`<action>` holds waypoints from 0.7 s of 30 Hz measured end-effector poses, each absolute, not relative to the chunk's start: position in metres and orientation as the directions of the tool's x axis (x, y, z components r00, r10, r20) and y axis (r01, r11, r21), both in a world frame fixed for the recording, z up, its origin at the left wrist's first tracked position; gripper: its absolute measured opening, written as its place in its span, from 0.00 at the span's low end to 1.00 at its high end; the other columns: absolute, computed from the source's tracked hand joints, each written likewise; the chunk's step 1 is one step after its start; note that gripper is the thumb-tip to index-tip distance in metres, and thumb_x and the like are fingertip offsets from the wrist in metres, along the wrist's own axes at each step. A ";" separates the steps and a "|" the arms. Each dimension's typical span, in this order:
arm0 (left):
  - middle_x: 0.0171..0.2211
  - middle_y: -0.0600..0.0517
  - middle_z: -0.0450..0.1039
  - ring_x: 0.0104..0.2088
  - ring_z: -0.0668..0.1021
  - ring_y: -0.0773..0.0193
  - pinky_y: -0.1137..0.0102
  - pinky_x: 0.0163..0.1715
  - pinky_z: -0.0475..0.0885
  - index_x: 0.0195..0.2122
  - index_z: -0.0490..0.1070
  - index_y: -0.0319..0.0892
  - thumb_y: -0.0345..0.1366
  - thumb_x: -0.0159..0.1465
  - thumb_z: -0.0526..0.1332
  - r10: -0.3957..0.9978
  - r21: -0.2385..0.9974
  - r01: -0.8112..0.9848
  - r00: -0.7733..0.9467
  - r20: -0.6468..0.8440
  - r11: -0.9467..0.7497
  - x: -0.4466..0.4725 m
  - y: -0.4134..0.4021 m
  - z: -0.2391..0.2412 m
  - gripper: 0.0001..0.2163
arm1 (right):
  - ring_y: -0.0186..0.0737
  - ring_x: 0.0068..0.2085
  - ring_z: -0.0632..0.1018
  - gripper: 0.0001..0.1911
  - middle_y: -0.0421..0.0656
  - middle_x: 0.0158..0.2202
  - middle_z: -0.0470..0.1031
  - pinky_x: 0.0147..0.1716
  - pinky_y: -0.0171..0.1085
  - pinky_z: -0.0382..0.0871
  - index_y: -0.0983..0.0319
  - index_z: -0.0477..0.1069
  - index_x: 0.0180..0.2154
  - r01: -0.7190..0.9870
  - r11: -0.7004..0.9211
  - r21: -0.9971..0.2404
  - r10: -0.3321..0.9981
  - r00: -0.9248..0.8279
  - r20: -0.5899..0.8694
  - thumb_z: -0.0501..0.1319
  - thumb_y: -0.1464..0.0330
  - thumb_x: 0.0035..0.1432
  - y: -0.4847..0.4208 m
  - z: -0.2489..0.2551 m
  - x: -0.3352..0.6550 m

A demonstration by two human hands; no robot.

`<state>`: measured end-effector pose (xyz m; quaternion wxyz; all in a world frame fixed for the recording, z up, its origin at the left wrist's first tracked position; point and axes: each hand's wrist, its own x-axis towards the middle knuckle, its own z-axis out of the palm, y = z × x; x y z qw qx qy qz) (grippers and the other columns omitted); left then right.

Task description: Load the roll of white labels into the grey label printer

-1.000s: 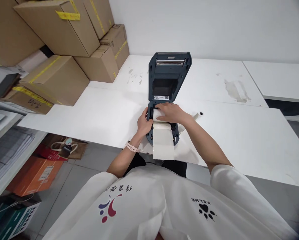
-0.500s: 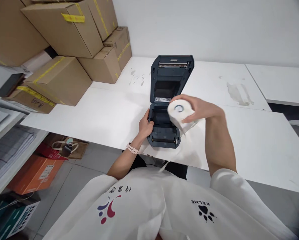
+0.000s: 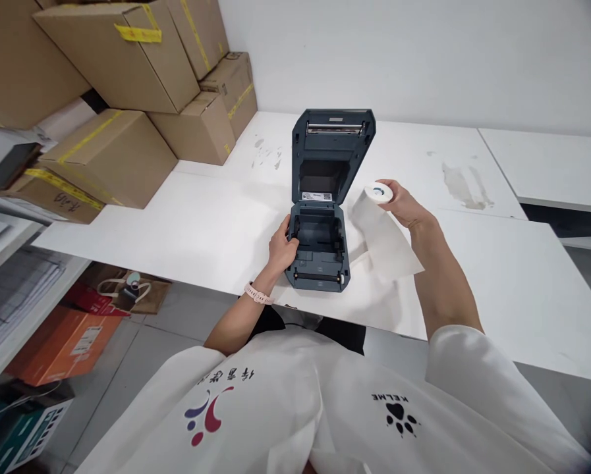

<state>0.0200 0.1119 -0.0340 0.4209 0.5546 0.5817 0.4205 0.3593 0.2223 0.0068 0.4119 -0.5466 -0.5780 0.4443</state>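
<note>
A dark label printer [image 3: 319, 263] stands on the white table with its lid [image 3: 332, 145] raised, and its roll bay shows no roll inside. My left hand [image 3: 282, 249] grips the printer's left side, thumb over the rim and fingers along the outer wall. To the right of the printer, my right hand [image 3: 404, 204] is closed round a roll of white labels [image 3: 374, 195]. A loose strip of the label paper [image 3: 391, 247] hangs from the roll toward the table's front.
Cardboard boxes [image 3: 112, 158] with yellow tape are stacked on the table's left end. A white wall [image 3: 398, 59] runs behind the table [image 3: 211, 230]. Shelves with papers and an orange box [image 3: 68, 345] stand at the lower left.
My right hand has carried the label roll from over the printer to its right side, and the paper strip now hangs out longer. My left hand stays on the printer.
</note>
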 end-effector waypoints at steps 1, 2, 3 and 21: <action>0.71 0.48 0.65 0.70 0.68 0.47 0.51 0.70 0.63 0.73 0.57 0.47 0.29 0.57 0.59 0.999 0.957 0.288 -0.028 -0.022 0.029 0.020 0.112 -0.034 0.39 | 0.52 0.52 0.78 0.39 0.46 0.51 0.77 0.53 0.49 0.75 0.57 0.68 0.48 0.287 -0.004 -0.958 0.998 -0.065 -0.023 0.74 0.64 0.29 0.225 0.003 0.358; 0.71 0.48 0.65 0.70 0.69 0.47 0.51 0.70 0.63 0.73 0.57 0.47 0.29 0.57 0.58 0.999 0.958 0.286 -0.025 -0.022 0.028 0.020 0.112 -0.034 0.39 | 0.52 0.52 0.78 0.39 0.46 0.51 0.77 0.53 0.49 0.75 0.57 0.68 0.48 0.305 -0.016 -0.952 0.997 -0.067 -0.038 0.74 0.65 0.28 0.226 -0.001 0.356; 0.71 0.48 0.65 0.70 0.69 0.47 0.51 0.70 0.63 0.73 0.57 0.47 0.29 0.57 0.58 0.999 0.958 0.287 -0.024 -0.022 0.028 0.020 0.111 -0.033 0.39 | 0.52 0.53 0.77 0.41 0.45 0.51 0.77 0.53 0.50 0.75 0.57 0.68 0.48 0.318 -0.029 -0.948 0.996 -0.069 -0.053 0.75 0.66 0.27 0.227 -0.003 0.355; 0.69 0.48 0.67 0.69 0.70 0.47 0.53 0.69 0.66 0.73 0.58 0.45 0.28 0.56 0.59 0.998 0.959 0.278 -0.047 -0.048 0.060 0.022 0.109 -0.025 0.40 | 0.53 0.43 0.82 0.28 0.48 0.42 0.83 0.52 0.56 0.75 0.56 0.79 0.44 0.199 -0.061 -0.978 0.942 -0.311 -0.122 0.76 0.49 0.43 0.119 -0.011 0.390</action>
